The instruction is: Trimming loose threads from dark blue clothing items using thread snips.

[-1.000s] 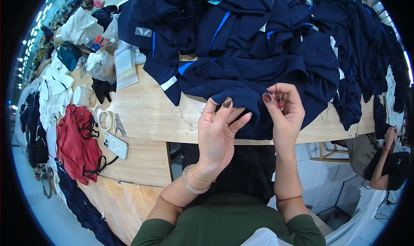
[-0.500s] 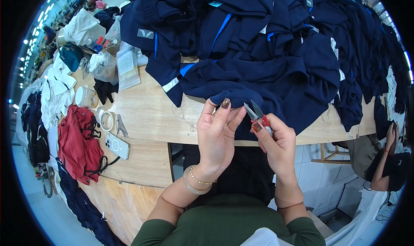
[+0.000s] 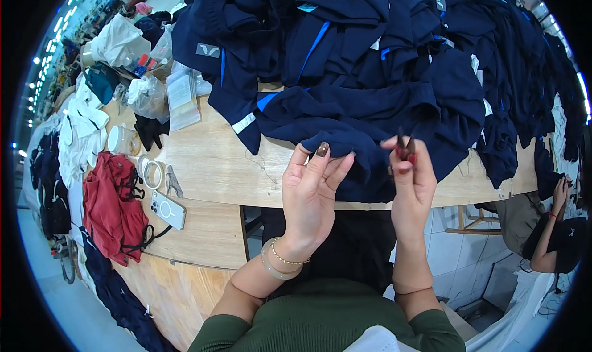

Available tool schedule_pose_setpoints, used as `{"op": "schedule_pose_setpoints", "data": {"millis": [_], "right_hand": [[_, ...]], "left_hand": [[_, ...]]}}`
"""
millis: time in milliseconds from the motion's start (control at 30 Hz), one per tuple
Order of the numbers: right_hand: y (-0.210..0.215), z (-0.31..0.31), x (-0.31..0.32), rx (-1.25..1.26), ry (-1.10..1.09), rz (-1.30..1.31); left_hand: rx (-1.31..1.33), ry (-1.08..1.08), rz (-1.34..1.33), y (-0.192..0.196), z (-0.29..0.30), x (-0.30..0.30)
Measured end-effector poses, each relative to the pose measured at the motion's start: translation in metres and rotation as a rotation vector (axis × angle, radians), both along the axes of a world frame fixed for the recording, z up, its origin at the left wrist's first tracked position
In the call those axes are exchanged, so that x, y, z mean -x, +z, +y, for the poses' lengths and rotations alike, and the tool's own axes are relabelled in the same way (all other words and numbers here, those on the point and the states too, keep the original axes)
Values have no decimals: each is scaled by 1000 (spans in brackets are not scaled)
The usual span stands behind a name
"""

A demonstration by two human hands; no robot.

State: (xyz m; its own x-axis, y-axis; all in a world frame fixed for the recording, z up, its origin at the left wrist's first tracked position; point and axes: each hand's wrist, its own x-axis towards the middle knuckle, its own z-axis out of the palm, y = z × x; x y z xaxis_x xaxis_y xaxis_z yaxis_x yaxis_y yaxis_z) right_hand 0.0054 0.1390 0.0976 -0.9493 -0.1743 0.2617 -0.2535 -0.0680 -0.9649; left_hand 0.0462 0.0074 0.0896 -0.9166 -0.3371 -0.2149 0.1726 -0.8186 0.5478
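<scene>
Between thumb and fingers, my left hand [image 3: 311, 194] pinches the near edge of a navy garment [image 3: 370, 111] lying across the table. To the right of it, my right hand [image 3: 412, 185] is raised over the garment's near part, closed round small red-handled thread snips [image 3: 404, 154]. The snips' dark blades point away from me, apart from the cloth in my left hand. Motion smears the snips and the right fingertips a little. A white label and bright blue trim show at the garment's left end.
Navy garments [image 3: 345, 31] are heaped along the far side. On the left of the wooden table [image 3: 203, 167] lie a red cloth bag [image 3: 114, 207], a phone [image 3: 168, 209], tape rolls [image 3: 153, 173] and plastic bags [image 3: 148, 96]. Another person's arm [image 3: 549, 228] shows at far right.
My right hand has moved right and slightly up with the snips, away from the fabric edge at my left fingertips. My left hand keeps its place and its pinch.
</scene>
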Motion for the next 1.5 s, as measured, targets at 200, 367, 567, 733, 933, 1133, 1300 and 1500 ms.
{"op": "schedule_pose_setpoints", "data": {"millis": [200, 367, 567, 733, 933, 1133, 1300, 1500], "right_hand": [[11, 23, 41, -403, -35, 362], [28, 22, 48, -585, -5, 531], [32, 20, 51, -615, 44, 600], [35, 23, 52, -593, 49, 593], [34, 17, 51, -603, 85, 615], [31, 14, 50, -603, 86, 665], [7, 4, 41, -121, -2, 281], [-25, -11, 24, -292, 42, 198]], "left_hand": [[69, -37, -24, 6, -6, 1], [119, -54, -36, 6, -11, 1], [105, -65, -46, 8, -9, 2], [106, -63, -42, 8, -10, 1], [98, -80, -24, 8, -10, 0], [101, -78, -49, 8, -10, 0], [66, -73, -29, 2, -11, -1], [90, -114, -26, 4, -10, -8]]}}
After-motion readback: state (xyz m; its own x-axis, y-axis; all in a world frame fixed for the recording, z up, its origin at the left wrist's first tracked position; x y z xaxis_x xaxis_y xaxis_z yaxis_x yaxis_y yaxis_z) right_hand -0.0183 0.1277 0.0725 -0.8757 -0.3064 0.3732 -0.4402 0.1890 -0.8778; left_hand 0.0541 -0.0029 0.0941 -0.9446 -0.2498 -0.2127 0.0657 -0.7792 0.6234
